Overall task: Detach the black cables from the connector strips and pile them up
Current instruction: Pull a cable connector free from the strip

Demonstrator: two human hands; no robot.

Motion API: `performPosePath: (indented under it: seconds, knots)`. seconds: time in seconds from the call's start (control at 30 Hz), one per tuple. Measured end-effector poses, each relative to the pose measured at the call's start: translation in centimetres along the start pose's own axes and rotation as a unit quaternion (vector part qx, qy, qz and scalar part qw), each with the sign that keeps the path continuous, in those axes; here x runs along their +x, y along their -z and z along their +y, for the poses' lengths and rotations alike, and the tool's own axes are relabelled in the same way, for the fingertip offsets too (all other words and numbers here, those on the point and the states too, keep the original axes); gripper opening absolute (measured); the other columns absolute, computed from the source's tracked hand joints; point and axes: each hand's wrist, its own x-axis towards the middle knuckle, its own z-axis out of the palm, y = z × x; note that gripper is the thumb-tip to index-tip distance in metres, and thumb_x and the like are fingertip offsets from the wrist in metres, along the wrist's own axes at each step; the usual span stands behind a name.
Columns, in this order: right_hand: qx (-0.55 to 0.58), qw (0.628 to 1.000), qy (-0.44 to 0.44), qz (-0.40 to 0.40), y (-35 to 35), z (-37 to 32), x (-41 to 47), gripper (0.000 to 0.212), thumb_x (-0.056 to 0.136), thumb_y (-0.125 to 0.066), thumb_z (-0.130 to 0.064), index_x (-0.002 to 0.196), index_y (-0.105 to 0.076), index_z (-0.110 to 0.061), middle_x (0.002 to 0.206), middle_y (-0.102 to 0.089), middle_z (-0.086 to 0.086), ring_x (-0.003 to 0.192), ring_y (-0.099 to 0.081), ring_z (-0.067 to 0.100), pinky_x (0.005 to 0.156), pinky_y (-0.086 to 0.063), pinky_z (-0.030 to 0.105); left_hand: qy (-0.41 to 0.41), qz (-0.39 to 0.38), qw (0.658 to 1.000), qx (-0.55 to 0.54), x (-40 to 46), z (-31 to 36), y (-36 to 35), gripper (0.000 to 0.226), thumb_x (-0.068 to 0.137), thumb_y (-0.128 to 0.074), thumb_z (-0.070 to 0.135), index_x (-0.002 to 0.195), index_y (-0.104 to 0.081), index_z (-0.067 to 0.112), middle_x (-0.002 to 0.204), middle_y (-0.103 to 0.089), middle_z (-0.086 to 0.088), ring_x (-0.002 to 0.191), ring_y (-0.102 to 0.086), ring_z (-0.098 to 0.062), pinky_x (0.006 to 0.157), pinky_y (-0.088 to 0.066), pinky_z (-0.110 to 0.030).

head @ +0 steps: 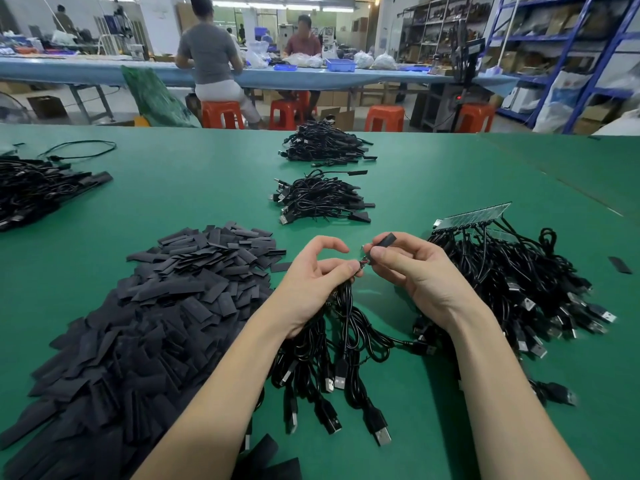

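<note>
**Mia:** What were the fingers doing?

**Ben:** The right hand (420,271) pinched a small black sleeve (385,241) between thumb and fingers (379,252). The left hand (311,285) was curled round a bunch of black cables (341,344), with one thin cable end (360,266) held at its fingertips. The two hands nearly touched.

**Mia:** What could have gone wrong there?

**Ben:** I think the little wires at that end could bend or snap if the pull was too hard. The sleeve could also slip out, because only the tips held it.

**Mia:** And the bunch?

**Ben:** Its plugs hung down below the left hand onto the green table (207,188). If the hand let go a bit, the cables could slide out and get mixed up.

**Mia:** Mixed up with what?

**Ben:** Just right of the right hand lay a big heap of cables still stuck to a connector strip (472,216). Loose ones falling there would be hard to tell apart.

**Mia:** What was on the other side?

**Ben:** Left of the left hand sat a big pile of black sleeves (166,306). Beyond the fingers, two finished cable piles (320,200) waited. A wide swing of the arm could knock them.
</note>
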Motion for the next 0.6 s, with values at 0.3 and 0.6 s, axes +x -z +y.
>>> performPosePath:
  seconds: [0.3, 0.6]
  knots:
    - [0.065, 0.997, -0.039, 0.034, 0.13, 0.13, 0.20, 0.014, 0.068, -0.084, -0.015, 0.081, -0.081, -0.010, 0.095, -0.076, 0.013, 0.082, -0.072, 0.016, 0.073, -0.057, 0.017, -0.036, 0.022, 0.998, 0.038, 0.01, -0.19, -0.26, 0.014, 0.091, -0.072, 0.010, 0.099, -0.063, 0.018, 0.085, -0.066, 0.003, 0.077, -0.063, -0.006, 0.076, -0.048, -0.015]
    - [0.039, 0.995, -0.033, 0.091, -0.44, 0.93, 0.48, 0.020, 0.062, -0.087, -0.025, 0.075, -0.082, -0.010, 0.086, -0.077, 0.010, 0.069, -0.072, 0.012, 0.067, -0.056, 0.015, -0.082, 0.055, 0.990, 0.097, -0.07, -0.20, -0.51, 0.011, 0.086, -0.077, 0.003, 0.092, -0.073, 0.012, 0.086, -0.074, 0.004, 0.086, -0.068, -0.007, 0.089, -0.055, -0.023]
